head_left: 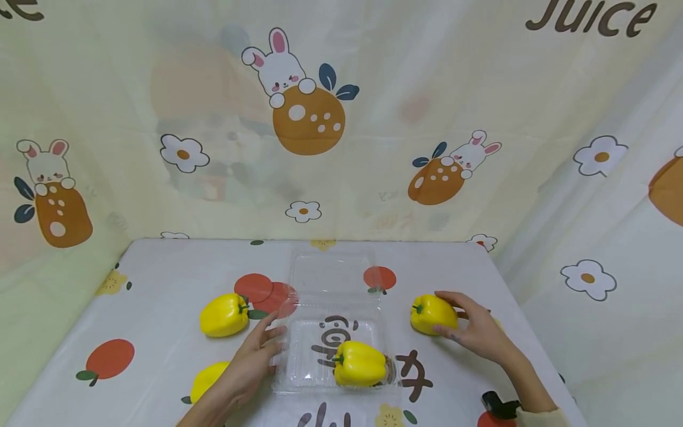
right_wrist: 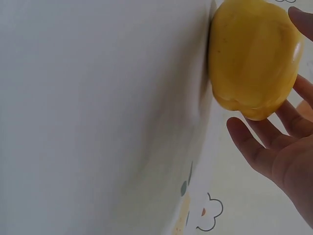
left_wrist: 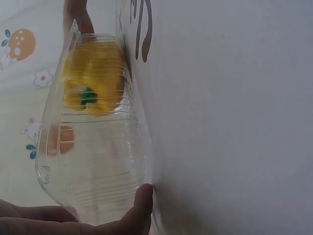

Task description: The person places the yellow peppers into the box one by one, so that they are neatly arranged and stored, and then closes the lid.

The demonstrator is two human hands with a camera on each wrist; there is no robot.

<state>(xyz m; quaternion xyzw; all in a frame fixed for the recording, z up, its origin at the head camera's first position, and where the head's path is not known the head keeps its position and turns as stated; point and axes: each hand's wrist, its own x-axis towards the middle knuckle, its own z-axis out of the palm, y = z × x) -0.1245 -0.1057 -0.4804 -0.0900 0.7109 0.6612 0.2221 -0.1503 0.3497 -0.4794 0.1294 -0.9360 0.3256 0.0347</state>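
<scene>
In the head view, my right hand (head_left: 477,329) is at a yellow bell pepper (head_left: 433,315) on the right of the table, thumb on its near side and fingers over the far side. The right wrist view shows those fingers spread around the pepper (right_wrist: 254,56), which rests on the tablecloth. With its fingers relaxed, my left hand (head_left: 256,356) touches the left side of a clear plastic clamshell container (head_left: 304,370). The container's lid (head_left: 331,273) lies folded back. Inside its right front part sits another yellow bell pepper (head_left: 360,364), seen through the wall in the left wrist view.
Left of the container lies a yellow bell pepper (head_left: 224,315); a second pepper (head_left: 208,379) is partly hidden behind my left forearm. A black object (head_left: 500,406) is by my right sleeve. Printed curtains (head_left: 373,178) hang behind the table and at both sides.
</scene>
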